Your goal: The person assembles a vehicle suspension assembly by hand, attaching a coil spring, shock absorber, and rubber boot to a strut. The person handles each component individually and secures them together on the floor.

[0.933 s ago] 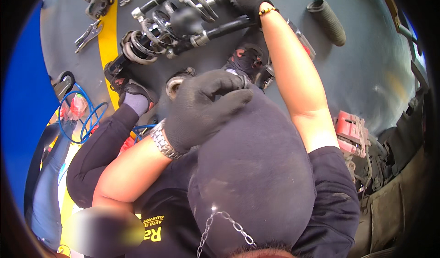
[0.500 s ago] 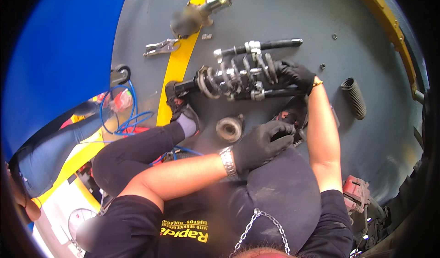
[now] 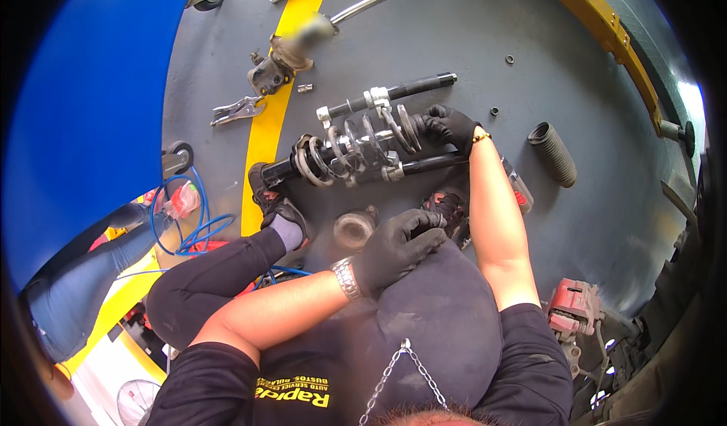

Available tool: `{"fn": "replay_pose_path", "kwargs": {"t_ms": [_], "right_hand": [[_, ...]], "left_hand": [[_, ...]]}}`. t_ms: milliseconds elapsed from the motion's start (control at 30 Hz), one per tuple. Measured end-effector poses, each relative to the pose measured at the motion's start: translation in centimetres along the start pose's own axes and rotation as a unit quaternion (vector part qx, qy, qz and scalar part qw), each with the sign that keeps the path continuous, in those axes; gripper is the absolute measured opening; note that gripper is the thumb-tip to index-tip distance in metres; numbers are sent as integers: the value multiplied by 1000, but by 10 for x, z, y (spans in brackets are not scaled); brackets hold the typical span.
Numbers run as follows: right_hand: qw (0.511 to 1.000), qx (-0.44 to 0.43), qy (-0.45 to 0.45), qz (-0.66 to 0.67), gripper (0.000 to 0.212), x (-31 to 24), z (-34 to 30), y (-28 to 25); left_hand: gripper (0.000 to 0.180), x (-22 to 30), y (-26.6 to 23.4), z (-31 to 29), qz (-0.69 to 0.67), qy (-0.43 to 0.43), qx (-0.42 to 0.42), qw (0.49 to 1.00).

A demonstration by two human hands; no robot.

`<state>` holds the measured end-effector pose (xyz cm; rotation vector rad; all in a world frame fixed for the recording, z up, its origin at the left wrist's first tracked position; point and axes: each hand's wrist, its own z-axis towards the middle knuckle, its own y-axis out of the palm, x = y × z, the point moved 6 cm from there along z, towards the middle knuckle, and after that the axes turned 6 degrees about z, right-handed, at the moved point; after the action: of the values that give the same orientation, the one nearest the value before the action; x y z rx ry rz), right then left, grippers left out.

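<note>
One spring strut (image 3: 363,144), likely heavy and stiff, is seen by the left shoe (image 3: 269,199), best held by its black tube (image 3: 280,171); whether its spring end is clasped by the curled right grip (image 3: 453,128), or anything by the half-curled left grip (image 3: 394,253), cannot be told.

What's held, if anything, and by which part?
The right hand holds the spring strut at its right end; whether the left hand holds anything is unclear.

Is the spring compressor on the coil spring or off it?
On: two black rods flank the coil spring, their silver clamps against its coils.
</note>
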<state>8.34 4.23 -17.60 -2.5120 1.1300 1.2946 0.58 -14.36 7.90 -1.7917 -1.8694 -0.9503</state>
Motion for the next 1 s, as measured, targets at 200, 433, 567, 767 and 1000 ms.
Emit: {"fn": "replay_pose_path", "kwargs": {"t_ms": [200,433,567,767,1000], "right_hand": [[990,-24,122,-67,25,-12,-3,13],[985,-7,43,-167,37,-3,5,9],[998,-38,30,-30,45,2,2,15],[990,-83,22,-111,40,14,21,8],[993,-87,2,-86,76,5,20,12]], "left_hand": [[27,-5,4,5,22,35,-7,999],[25,-8,9,5,-23,11,-15,1000],[23,-6,4,2,-10,21,6,1000],[29,7,0,-1,44,-36,6,998],[26,-5,-2,-3,-19,-65,17,998]]}}
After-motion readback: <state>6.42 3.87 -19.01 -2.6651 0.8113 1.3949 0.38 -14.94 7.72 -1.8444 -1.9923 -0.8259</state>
